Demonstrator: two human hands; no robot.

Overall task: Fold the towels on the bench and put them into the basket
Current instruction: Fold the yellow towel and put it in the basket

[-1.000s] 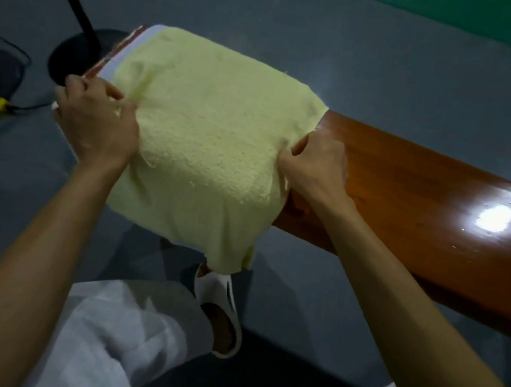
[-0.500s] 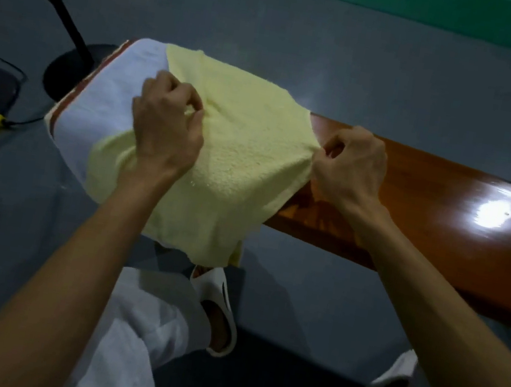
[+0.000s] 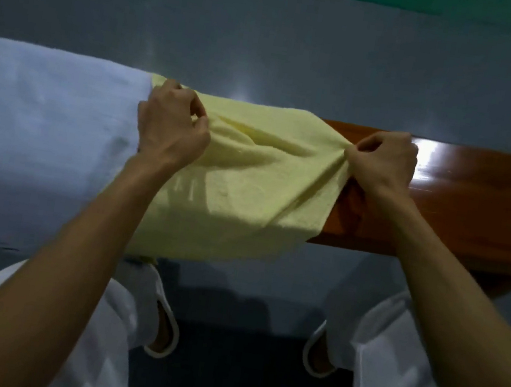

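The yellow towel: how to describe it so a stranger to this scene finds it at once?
Find the glossy brown bench crossing the picture. The yellow towel drapes over its front edge, pinched between the left hand and the right hand. Unlike the white towel beside it, it is yellow and held.
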